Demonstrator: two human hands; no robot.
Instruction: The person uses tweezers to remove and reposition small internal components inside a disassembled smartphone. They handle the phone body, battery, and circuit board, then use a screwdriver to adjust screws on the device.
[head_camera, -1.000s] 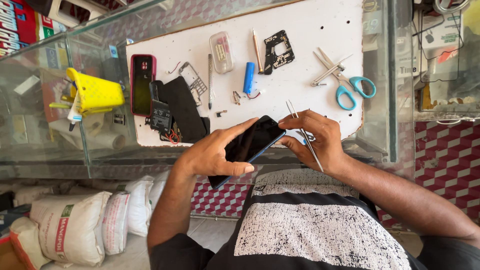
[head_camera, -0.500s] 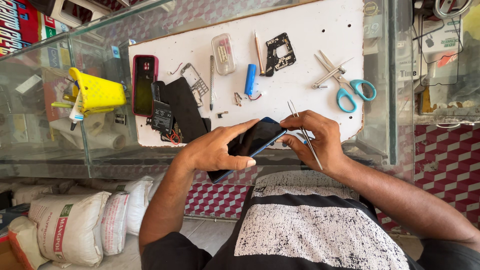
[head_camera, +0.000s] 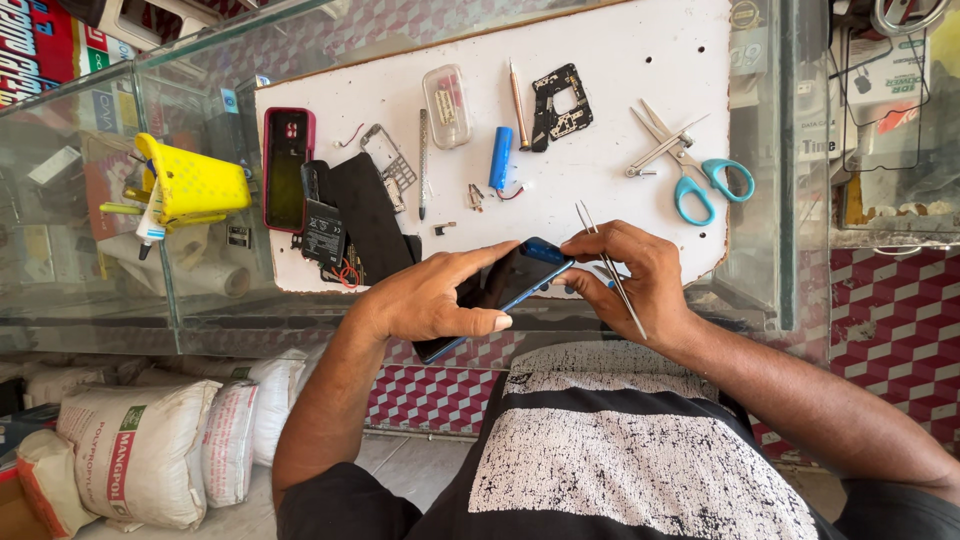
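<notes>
A dark phone with a blue edge (head_camera: 510, 282) is held tilted above the near edge of a white work board (head_camera: 620, 110). My left hand (head_camera: 430, 300) grips its lower end, thumb along the side. My right hand (head_camera: 630, 275) pinches the phone's upper corner with the fingertips and also carries thin metal tweezers (head_camera: 608, 268) that stick out past the knuckles.
On the board lie blue-handled scissors (head_camera: 700, 175), a blue cylinder cell (head_camera: 499, 157), a black frame part (head_camera: 560, 105), a clear case (head_camera: 446, 105), a red-cased phone (head_camera: 287, 170) and black parts (head_camera: 350, 215). A yellow holder (head_camera: 190, 185) stands on the glass counter. Sacks (head_camera: 140, 450) lie below.
The view has shifted a little. Both hands keep hold of the phone; it has tilted slightly and the right fingers have closed tighter on its upper corner.
</notes>
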